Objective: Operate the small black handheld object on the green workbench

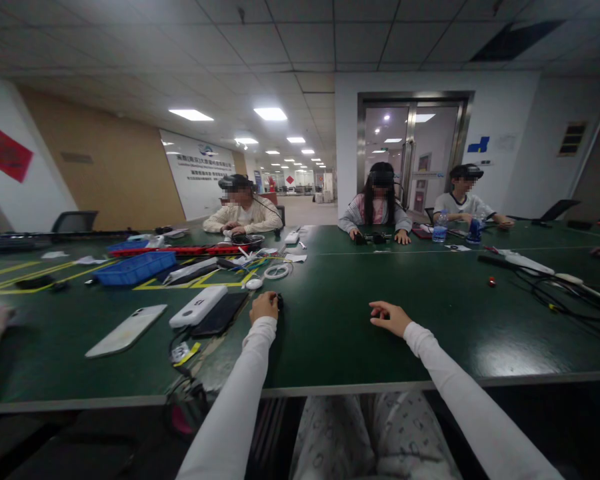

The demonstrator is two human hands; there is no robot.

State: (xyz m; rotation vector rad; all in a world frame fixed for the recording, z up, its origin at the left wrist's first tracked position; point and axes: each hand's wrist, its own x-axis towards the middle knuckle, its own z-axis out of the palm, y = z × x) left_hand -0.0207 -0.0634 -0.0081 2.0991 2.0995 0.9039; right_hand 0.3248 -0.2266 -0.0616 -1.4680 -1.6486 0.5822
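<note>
Left hand [264, 307] apparently grips a black object [280, 302], released right hand [391, 319] inside table edge [350, 388]

From where I stand, the white wall panel [197, 167] carries a dark Chinese line, where I make out 大 and, at its end, 公司; the smaller lines beneath blur. The white box [203, 308] on the table, the glass door [433, 153] and the bottle [439, 233] bear marks too small to read.
</note>
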